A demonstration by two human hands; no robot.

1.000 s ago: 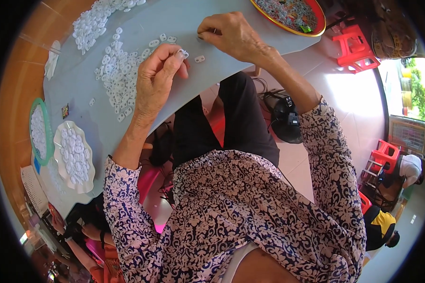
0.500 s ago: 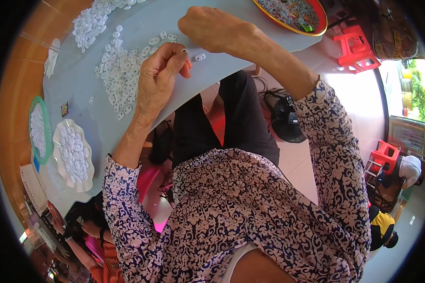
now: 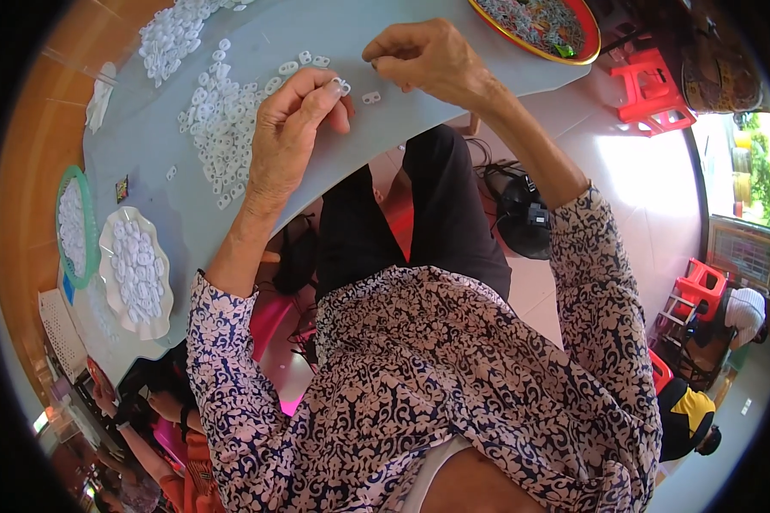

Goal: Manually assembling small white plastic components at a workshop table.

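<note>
Between the thumb and forefinger of my left hand (image 3: 291, 128) is a small white plastic piece with two holes (image 3: 340, 85). My right hand (image 3: 436, 64) hovers to the right of it over the table, thumb and forefinger pinched together. A tiny dark speck shows at that pinch, too small to name. Below the gap between the hands, one loose white piece (image 3: 370, 97) lies near the table edge. Left of my left hand spreads a pile of the same two-holed white pieces (image 3: 218, 128), partly hidden by the hand.
A red tray with a yellow rim (image 3: 597, 38) holds small greyish parts at the far right. More white pieces (image 3: 169, 43) lie far left. A scalloped dish (image 3: 164, 321) and a green basket (image 3: 62, 227) hold white pieces. Red stools (image 3: 646, 90) and other people are around the table.
My right hand has moved right and turned, so its pinched fingers now show. The white piece in my left hand has come into sight. The whole view has shifted slightly.
</note>
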